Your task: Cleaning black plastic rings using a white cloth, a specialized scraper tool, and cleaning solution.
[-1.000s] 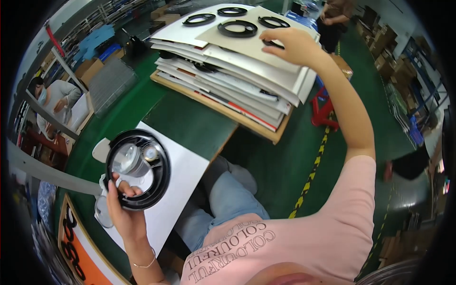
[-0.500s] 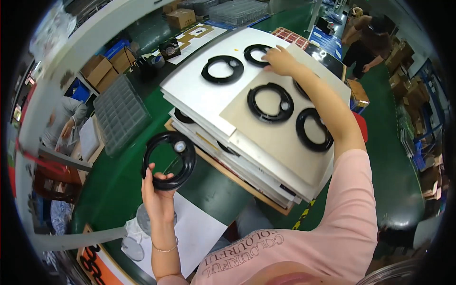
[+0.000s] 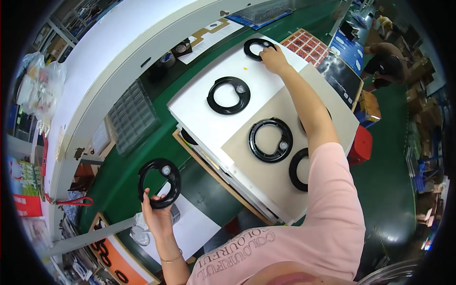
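My left hand holds up a black plastic ring with a small round clear piece set in its band, fingers wrapped around the lower rim. At the far edge of the stacked boards, my right hand grips the right side of another black ring, which lies on the white sheet. A similar ring rests nearer on that white sheet. On the beige sheet lie several more, including a ring in the middle and a ring partly hidden by my right arm.
A white paper sheet and grey discs lie below my left hand. A grey compartment tray stands at left under a pale metal beam. Past the stack are a red-patterned panel, a red stool and another person.
My right hand has moved slightly up with the far ring, which now sits farther from the nearer white-sheet ring. The left hand with its ring appears lower in view; the whole view has shifted.
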Tool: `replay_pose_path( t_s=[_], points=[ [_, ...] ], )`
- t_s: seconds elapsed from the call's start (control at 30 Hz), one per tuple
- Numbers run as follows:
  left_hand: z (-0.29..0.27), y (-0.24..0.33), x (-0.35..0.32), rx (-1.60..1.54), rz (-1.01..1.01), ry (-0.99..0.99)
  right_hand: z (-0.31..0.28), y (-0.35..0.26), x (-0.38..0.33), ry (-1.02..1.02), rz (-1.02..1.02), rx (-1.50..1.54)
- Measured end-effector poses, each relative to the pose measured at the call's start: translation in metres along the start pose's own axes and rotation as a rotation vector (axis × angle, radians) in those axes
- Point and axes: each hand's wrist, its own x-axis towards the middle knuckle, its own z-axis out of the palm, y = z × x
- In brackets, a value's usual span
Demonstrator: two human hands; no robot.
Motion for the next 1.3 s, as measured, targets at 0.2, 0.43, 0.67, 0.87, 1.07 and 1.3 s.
replay_pose_path(
  t_s=[0.2, 0.43, 0.67, 0.87, 1.07, 1.3],
  points=[
    [0.029, -0.003, 0.021, 0.124, -0.049, -0.052, -0.029, -0.031, -0.034, 0.309, -0.283, 0.468],
    [0.092, -0.049, 0.081, 0.114, -0.151, -0.195, -0.048, -0.1, -0.086, 0.149, -0.612, 0.389],
    [0.118, -0.079, 0.108, 0.297, -0.157, -0.212, -0.034, -0.073, -0.034, 0.16, -0.369, 0.187],
    [0.15, -0.098, 0.14, 0.118, -0.207, -0.221, -0.021, -0.068, -0.027, 0.015, -0.263, 0.217],
    [0.173, -0.115, 0.191, 0.436, -0.123, -0.289, -0.046, -0.028, -0.075, 0.323, -0.289, 0.423],
    [0.181, -0.098, 0.151, 0.786, 0.041, -0.363, -0.09, 0.031, -0.206, -0.077, 0.017, 0.489]
  ],
)
